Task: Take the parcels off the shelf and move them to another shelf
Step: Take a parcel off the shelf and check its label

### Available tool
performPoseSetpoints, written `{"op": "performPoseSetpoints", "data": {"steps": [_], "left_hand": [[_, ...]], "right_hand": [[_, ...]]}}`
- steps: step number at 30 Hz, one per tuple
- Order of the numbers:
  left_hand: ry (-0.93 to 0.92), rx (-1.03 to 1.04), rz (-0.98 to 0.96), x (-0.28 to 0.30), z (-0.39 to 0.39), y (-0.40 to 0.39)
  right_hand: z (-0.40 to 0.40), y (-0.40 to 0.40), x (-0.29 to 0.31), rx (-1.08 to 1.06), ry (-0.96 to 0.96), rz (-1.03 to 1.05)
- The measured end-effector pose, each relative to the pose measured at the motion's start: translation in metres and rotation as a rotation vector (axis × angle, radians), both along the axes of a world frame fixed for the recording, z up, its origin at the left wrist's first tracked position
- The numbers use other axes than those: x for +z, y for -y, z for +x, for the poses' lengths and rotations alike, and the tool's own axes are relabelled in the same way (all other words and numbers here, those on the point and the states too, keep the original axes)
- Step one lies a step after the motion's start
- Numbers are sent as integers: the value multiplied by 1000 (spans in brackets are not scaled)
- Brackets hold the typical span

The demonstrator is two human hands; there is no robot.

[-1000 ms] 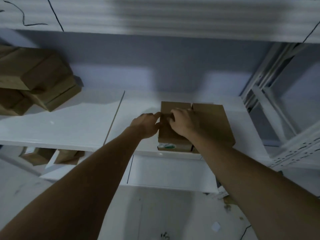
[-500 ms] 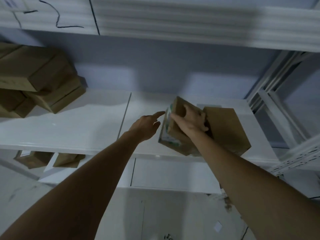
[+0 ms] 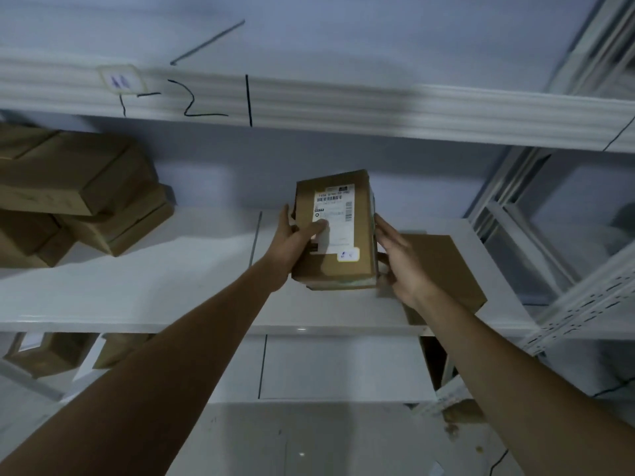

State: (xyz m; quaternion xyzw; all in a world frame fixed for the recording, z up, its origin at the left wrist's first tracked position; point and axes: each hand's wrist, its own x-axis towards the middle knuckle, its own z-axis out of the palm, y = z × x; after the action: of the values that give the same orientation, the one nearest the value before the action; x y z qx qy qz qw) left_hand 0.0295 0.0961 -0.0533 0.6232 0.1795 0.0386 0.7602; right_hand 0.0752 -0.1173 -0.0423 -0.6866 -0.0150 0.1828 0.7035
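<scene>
A brown cardboard parcel point(image 3: 347, 269) with a white shipping label is lifted above the white shelf point(image 3: 171, 286), label side facing me. My left hand point(image 3: 295, 242) grips its left edge, thumb on the label. My right hand point(image 3: 402, 266) holds its right side with fingers spread along the edge. A second flat brown parcel point(image 3: 443, 269) lies on the shelf behind my right hand, partly hidden by it.
Several brown parcels point(image 3: 79, 194) are stacked at the shelf's left end. An upper shelf edge point(image 3: 309, 104) with black marker writing runs overhead. More parcels point(image 3: 51, 352) sit on a lower level at left. White metal uprights point(image 3: 567, 297) stand at right.
The parcel was lying flat on the shelf under both hands; my right hand tipped it up, and now both hands hold it raised with the label facing me.
</scene>
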Motion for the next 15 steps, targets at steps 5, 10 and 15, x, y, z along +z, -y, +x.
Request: {"op": "performPoseSetpoints", "data": {"steps": [5,10,15], "left_hand": [[81,19,161,5,-8,7],[187,-22,135,23,-37,5],[209,-14,121,10,-94,3]], "right_hand": [[-13,-12,15,58,126,-114],[-25,-10,17,32,115,35],[-68,-13,9,72,130,92]]}}
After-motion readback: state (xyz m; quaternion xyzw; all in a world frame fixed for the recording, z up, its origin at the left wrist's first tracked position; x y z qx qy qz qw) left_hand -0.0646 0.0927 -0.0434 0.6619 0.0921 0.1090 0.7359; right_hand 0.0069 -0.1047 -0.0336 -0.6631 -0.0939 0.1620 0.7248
